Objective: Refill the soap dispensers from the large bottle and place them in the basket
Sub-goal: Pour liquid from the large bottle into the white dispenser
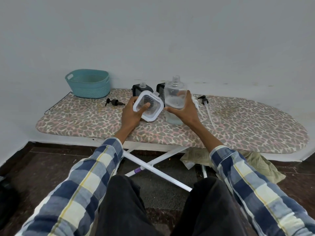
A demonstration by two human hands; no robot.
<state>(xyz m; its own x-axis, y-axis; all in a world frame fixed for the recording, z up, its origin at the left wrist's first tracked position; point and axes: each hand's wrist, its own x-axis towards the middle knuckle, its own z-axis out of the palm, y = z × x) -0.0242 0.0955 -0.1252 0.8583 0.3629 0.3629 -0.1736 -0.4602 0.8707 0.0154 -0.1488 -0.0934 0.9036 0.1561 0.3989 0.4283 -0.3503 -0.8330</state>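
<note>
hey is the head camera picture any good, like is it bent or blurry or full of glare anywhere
Head view: wide-angle bend curves the ironing board and floor line; light is soft and even, shadows faint; no harsh glare, though the clear bottle in the right hand is hard to read against the pale wall; the left hand and its square container look sharp; sleeves at the edges are stretched.

We can't see most of the second black dispenser (160, 90), it's behind the tilted container (148, 105) and the clear bottle (175, 99). Right hand (185, 109) covers the bottle's lower side, so the liquid level there is unclear. Basket (88, 83) interior too dim to read. Our sleeves are cut off by the bottom edge
</note>
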